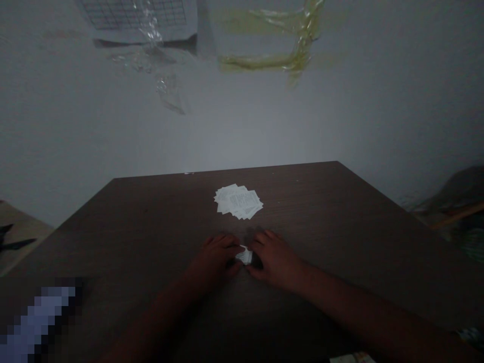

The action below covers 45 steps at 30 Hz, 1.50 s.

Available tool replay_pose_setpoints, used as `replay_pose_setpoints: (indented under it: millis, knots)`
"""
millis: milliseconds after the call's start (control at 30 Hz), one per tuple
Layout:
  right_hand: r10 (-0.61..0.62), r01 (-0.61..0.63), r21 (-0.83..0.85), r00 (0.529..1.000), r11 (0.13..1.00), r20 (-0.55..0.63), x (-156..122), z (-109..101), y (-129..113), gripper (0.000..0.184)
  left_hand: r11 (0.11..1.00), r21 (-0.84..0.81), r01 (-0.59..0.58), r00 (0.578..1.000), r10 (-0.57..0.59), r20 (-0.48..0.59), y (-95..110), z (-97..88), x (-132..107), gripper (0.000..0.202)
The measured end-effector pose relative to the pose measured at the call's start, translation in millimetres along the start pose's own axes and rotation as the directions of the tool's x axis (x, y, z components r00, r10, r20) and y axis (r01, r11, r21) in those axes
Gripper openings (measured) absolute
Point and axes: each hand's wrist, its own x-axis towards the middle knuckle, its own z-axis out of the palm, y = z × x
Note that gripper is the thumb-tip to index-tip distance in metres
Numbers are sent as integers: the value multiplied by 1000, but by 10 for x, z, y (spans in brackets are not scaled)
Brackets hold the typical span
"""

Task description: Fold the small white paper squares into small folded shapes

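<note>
Between my two hands is a small white slip of paper [244, 256] with dark print, low over the brown table [159, 212]. My left hand [221, 254] curls its fingers and thumb around the slip's left side. From the right, my right hand [273, 257] grips the opposite edge, thumb toward me and fingers on the far side. Just beyond the hands lies a loose, fanned pile of printed paper slips [238, 201]. Dim light hides the exact finger contact and any fold in the paper.
A blurred-out bluish object [41, 315] rests at the table's near left. Behind the table rises a grey wall [242, 121] with a taped grid sheet [139, 17] and yellowish tape [264, 61]. Dark items [467, 227] stand beyond the right edge.
</note>
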Motion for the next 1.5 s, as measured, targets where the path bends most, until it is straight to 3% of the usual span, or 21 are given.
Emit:
replay_pose_setpoints:
  millis: [200,367,533,767,900,1000,1167,1333,1500]
  knots:
    - [-5,5,1,1000,1000,-8,4,-40,25,24,993,-42,-109,993,110,32,-77,-62,-43,36]
    - [23,-24,-1,999,1000,-39,19,-16,53,20,987,-19,-162,986,162,28,-99,57,-18,31]
    - [60,-61,-4,998,998,-32,30,17,-8,21,977,-157,-146,988,152,26,-171,146,14,28]
    - [94,-94,-29,995,995,-13,-2,52,-99,36,962,-273,-30,998,45,47,-205,79,-3,31]
    - [118,-118,-22,993,993,-2,-21,63,-136,48,960,-276,-36,998,49,41,-212,100,2,31]
    - [70,-71,18,997,997,19,-17,20,-91,54,965,-259,-49,997,62,43,-197,104,-3,30]
    - [-41,39,83,999,996,20,-10,-69,54,31,978,-196,-68,995,82,64,-98,70,-39,31]
    - [-34,34,7,999,999,-12,-9,-33,57,32,990,-99,-99,993,106,60,-48,135,-31,25]
    - [23,-23,-74,1000,997,4,21,-40,28,18,988,-46,-149,989,148,-24,-16,201,-33,26]
